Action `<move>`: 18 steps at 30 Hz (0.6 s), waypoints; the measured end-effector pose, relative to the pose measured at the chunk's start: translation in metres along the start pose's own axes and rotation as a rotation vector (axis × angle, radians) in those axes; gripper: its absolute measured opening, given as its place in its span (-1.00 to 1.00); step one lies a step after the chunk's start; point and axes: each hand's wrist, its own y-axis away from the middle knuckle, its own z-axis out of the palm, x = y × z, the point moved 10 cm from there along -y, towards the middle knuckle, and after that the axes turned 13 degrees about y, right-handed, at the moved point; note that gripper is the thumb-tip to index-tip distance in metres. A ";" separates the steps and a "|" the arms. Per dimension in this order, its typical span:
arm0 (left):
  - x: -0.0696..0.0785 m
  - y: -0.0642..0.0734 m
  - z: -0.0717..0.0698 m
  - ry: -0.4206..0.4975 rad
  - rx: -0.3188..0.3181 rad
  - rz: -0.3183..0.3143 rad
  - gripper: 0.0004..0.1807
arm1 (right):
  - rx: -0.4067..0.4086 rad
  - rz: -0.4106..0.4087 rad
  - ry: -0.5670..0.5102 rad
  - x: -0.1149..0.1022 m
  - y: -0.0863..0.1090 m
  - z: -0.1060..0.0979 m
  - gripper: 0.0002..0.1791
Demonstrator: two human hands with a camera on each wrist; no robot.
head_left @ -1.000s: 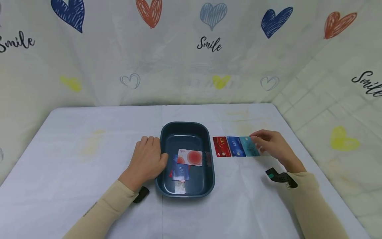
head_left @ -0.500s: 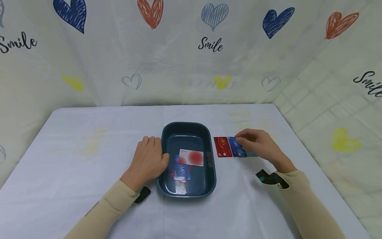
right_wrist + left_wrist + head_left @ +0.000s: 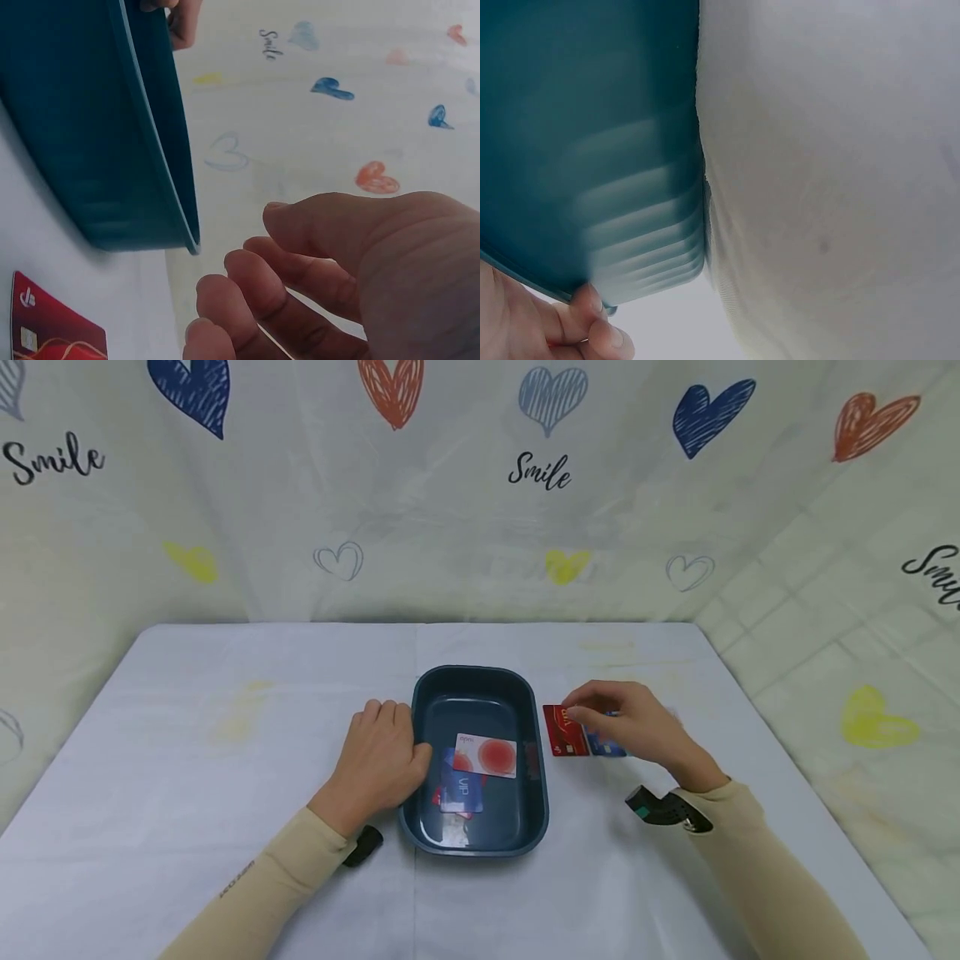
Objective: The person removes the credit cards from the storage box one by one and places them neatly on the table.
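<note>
The red card (image 3: 562,739), flat on the desk (image 3: 150,785) beside the tray (image 3: 510,828) the left hand (image 3: 380,762) grips, looks light, stiff, slick, best pinched edgewise by the loosely spread, empty right hand (image 3: 633,718).

White-covered table (image 3: 150,777); pale backdrop (image 3: 450,510), coloured hearts (image 3: 708,422), black "Smile" lettering (image 3: 540,472)

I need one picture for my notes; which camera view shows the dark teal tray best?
The head view: the dark teal tray appears nearly whole, cards inside, with the left hand covering part of its rim. The left wrist view shows only part of its outside; the right wrist view, a cropped outer wall and sliver of inside.
</note>
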 end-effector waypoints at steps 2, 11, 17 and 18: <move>0.000 0.000 0.000 -0.005 -0.001 -0.001 -0.78 | -0.010 -0.012 -0.019 -0.006 -0.002 0.002 -0.76; 0.001 -0.001 0.001 -0.014 -0.003 -0.002 -0.78 | -0.027 -0.071 -0.046 -0.030 -0.013 0.015 -0.78; 0.000 -0.001 0.002 -0.012 -0.007 -0.010 -0.78 | -0.058 -0.135 -0.075 -0.045 -0.022 0.025 -0.78; 0.000 -0.001 0.002 -0.011 -0.008 -0.009 -0.78 | -0.063 -0.148 -0.082 -0.048 -0.023 0.026 -0.78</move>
